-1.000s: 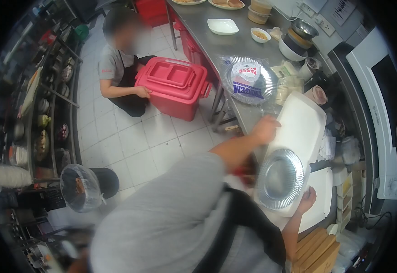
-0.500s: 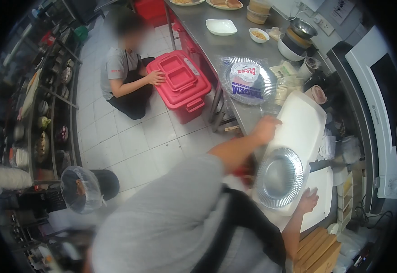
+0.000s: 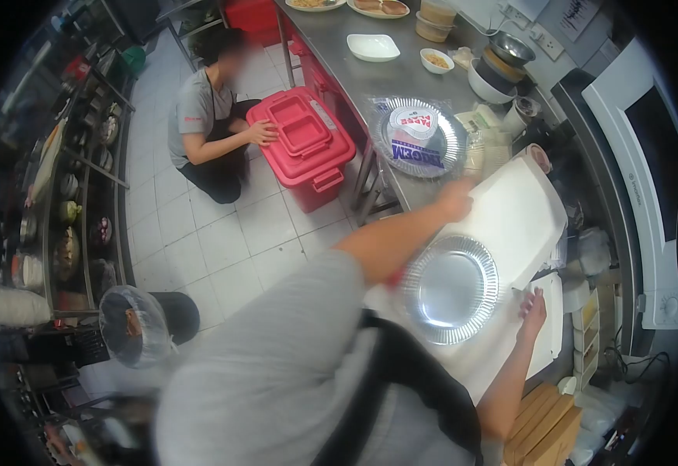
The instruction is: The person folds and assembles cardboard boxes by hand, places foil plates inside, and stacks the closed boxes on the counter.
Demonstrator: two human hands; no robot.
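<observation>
The silver foil plate (image 3: pixel 450 289) lies on a white rectangular tray (image 3: pixel 521 213), centre-right of frame. The left hand (image 3: pixel 457 200) grips the tray's upper edge; the right hand (image 3: pixel 533 303), fingers spread, steadies its lower-right edge, nearer the plate.

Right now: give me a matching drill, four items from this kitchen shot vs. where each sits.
Items:
1. silver foil plate
2. red bin
3. packaged plate stack
4. small white dish

Places:
A. on the floor tiles, by the crouching person
B. far end of the steel counter
C. on the white tray
D. mid counter, in plastic wrap

Pairs: 1-C, 2-A, 3-D, 4-B
</observation>
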